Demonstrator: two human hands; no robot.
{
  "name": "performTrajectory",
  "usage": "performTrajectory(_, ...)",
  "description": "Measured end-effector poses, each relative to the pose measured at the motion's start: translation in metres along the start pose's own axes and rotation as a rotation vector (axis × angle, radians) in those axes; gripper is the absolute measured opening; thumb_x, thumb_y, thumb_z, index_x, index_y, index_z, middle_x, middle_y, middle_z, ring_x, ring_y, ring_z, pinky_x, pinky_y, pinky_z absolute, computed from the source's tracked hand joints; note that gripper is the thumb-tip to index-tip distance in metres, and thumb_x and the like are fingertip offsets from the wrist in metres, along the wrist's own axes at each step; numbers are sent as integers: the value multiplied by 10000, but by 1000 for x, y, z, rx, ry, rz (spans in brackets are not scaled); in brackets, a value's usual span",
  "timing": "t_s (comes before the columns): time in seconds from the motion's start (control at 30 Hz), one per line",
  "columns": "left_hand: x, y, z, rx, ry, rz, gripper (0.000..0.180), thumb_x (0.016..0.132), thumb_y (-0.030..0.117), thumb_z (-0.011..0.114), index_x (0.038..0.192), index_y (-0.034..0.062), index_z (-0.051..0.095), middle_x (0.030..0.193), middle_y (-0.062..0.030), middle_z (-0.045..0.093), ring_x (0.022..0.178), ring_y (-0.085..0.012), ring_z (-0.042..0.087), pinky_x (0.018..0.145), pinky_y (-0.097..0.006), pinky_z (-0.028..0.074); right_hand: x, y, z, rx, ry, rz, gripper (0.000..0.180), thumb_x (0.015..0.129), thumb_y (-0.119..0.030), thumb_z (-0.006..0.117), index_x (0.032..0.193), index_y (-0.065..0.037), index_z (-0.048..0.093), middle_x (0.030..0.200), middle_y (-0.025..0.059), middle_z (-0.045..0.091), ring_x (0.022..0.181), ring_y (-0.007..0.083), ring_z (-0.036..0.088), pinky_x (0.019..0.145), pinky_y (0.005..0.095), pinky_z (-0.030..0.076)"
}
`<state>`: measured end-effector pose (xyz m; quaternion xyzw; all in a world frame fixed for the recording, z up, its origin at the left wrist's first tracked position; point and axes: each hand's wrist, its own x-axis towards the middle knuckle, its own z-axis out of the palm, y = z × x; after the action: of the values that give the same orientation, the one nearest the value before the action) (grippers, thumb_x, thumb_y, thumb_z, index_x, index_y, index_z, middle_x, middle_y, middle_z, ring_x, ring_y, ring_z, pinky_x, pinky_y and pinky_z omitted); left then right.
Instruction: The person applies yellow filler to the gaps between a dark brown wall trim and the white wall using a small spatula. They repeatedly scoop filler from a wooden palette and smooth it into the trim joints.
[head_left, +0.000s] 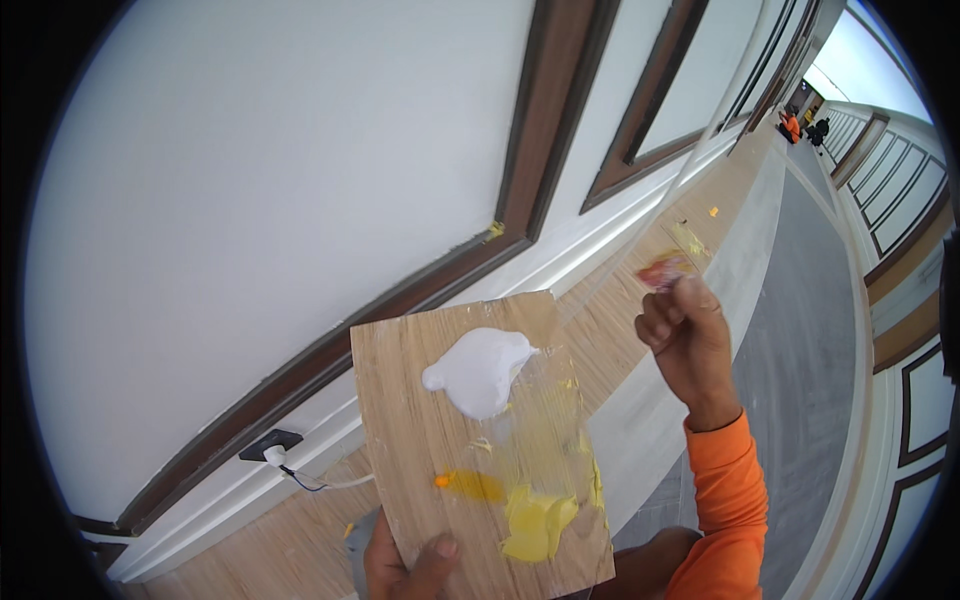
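My left hand (pixel 405 565) grips the lower left edge of a flat wood-grain board (pixel 395 400), thumb on top. On the board lie a thick white blob of paste (pixel 478 372), a smear of yellow paste (pixel 538 522) and a small orange-yellow dab (pixel 472 486). Thin yellowish streaks run down its right side. Raised to the right of the board, my right hand (pixel 690 335) pinches a small flat reddish piece (pixel 663 270), blurred, its kind unclear. A spot of yellow filler (pixel 495 231) sits at the inner corner of the brown wall moulding (pixel 530 215).
A white wall panel (pixel 280 180) fills the left side. Low on the wall, a white plug (pixel 274 455) with a cable sits in a dark socket. Yellow scraps (pixel 690 238) lie on the wood-look floor strip (pixel 610 350). Other people (pixel 790 127) sit far down the corridor.
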<state>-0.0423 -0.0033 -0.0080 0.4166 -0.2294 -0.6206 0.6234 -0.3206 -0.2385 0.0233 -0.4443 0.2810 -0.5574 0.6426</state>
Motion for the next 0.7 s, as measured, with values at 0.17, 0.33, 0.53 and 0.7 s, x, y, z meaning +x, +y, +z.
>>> performTrajectory(0.17, 30, 38, 7, -24, -50, -53, 620, 991, 122, 650, 1538, -24, 396, 1251, -64, 643, 994, -147, 623, 854, -270, 503, -6, -21, 2, 199, -390, -38, 213, 1009, -347, 629, 951, -165, 721, 1428, 214, 537, 1203, 315, 542, 792, 371, 452)
performTrajectory(0.33, 45, 69, 37, 178, -60, -278, 701, 871, 132, 675, 1495, -62, 421, 1342, -208, 621, 1186, -285, 649, 1039, -403, 519, -44, -38, -13, -197, -542, -222, 177, 777, -275, 843, 870, -125, 826, 1500, 286, 482, 1303, 399, 490, 870, 410, 441)
performTrajectory(0.53, 68, 60, 67, 231, -108, -271, 705, 895, 152, 662, 1500, -84, 389, 1340, -224, 617, 1154, -278, 674, 985, -383, 562, -53, -36, -48, -843, -491, -580, 222, 658, -99, 769, 855, -170, 841, 1459, 238, 548, 1235, 368, 553, 818, 368, 482)
performTrajectory(0.7, 64, 36, 88, 75, -19, -241, 664, 958, 167, 636, 1517, -62, 359, 1327, -220, 604, 1155, -280, 674, 963, -393, 583, -30, -28, -55, -1518, -344, -1113, 245, 704, -121, 774, 905, -257, 806, 1489, 142, 560, 1287, 352, 526, 866, 410, 523)
